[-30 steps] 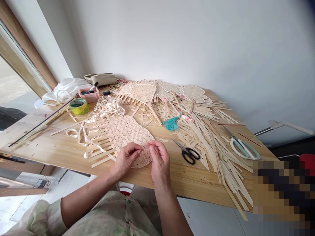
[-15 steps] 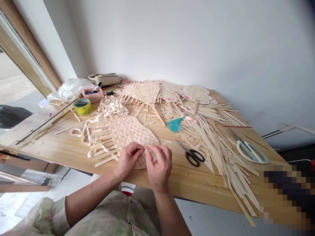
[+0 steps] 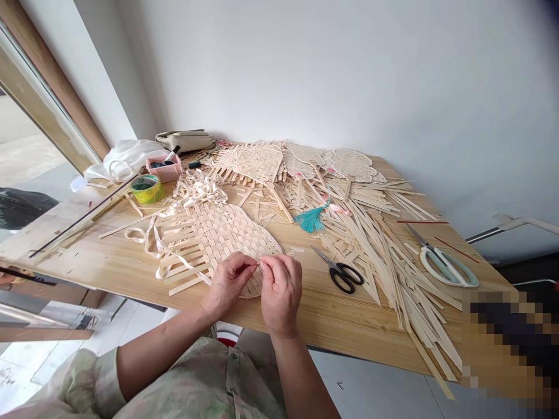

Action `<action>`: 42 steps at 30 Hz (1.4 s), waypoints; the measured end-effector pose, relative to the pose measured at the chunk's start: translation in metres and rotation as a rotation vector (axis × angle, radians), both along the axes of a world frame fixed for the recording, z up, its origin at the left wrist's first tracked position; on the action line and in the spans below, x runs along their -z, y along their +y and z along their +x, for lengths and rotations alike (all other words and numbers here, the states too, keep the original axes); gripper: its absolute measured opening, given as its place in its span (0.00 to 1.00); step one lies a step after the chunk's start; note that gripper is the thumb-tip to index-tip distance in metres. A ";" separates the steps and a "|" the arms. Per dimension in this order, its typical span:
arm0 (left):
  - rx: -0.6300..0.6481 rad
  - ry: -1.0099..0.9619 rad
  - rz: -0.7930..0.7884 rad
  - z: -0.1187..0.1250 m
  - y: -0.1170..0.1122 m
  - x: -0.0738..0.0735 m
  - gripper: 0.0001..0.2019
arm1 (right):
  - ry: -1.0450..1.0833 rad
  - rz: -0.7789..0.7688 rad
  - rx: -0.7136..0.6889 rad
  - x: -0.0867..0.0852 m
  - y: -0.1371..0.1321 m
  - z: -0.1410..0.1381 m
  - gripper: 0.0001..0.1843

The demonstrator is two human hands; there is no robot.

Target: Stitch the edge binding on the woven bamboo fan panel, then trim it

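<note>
A half-woven mat of pale flat strips (image 3: 213,235) lies on the wooden table (image 3: 332,317), loose strip ends sticking out to its left. My left hand (image 3: 227,285) and my right hand (image 3: 282,291) meet at the mat's near edge. Both are pinched, fingertips touching each other around something thin that I cannot make out. White ribbon (image 3: 151,247) curls along the mat's left side.
Black-handled scissors (image 3: 340,272) lie just right of my hands, larger pale-handled scissors (image 3: 445,265) farther right. A heap of cut strips (image 3: 393,256), a teal tassel (image 3: 311,220), finished woven fans (image 3: 262,163), a tape roll (image 3: 147,189) and a pink box (image 3: 165,167) fill the back.
My right hand has drawn in toward my left at the mat's near edge, fingers curling tighter. The view has shifted slightly; nothing else moved.
</note>
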State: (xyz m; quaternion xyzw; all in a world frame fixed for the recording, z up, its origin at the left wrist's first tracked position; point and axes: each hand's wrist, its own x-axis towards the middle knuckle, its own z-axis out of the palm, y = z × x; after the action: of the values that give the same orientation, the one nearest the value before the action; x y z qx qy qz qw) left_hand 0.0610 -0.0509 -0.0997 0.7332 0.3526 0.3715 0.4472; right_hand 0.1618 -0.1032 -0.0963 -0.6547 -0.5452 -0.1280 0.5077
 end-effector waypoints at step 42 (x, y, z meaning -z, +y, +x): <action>0.068 -0.076 -0.089 -0.001 0.001 -0.003 0.07 | 0.093 -0.113 -0.148 -0.027 -0.018 0.021 0.06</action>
State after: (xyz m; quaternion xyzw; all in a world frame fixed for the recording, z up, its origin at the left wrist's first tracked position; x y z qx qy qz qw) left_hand 0.0604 -0.0499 -0.0964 0.7096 0.3265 0.3678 0.5046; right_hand 0.1827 -0.1213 -0.0693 -0.6454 -0.5743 -0.0283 0.5028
